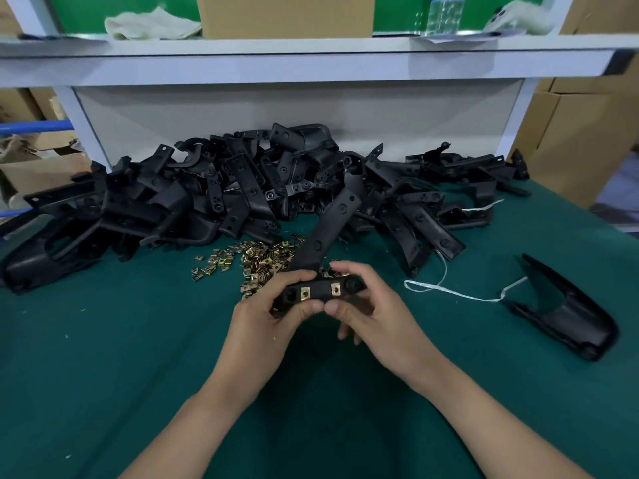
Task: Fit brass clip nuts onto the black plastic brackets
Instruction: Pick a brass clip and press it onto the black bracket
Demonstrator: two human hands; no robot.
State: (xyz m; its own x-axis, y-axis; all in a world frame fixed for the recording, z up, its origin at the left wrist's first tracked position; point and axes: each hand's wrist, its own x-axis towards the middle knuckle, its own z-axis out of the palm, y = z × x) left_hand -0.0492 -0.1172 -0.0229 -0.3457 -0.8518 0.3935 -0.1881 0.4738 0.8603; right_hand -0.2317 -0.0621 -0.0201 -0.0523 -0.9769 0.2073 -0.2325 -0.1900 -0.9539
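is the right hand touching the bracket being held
Touching. The head view shows the right hand gripping the black bracket at its right end, fingers curled over it and thumb beneath.

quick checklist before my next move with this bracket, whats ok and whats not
1. Grip on the bracket by left hand and right hand: ok.
2. Two clip nuts on its near bar: ok.
3. Both nuts pushed fully home: cannot tell.
4. Further slots needing nuts: cannot tell.
5. Supply of loose clip nuts on the green mat just behind the hands: ok.
6. Next piece waiting in the bracket pile at the back: ok.
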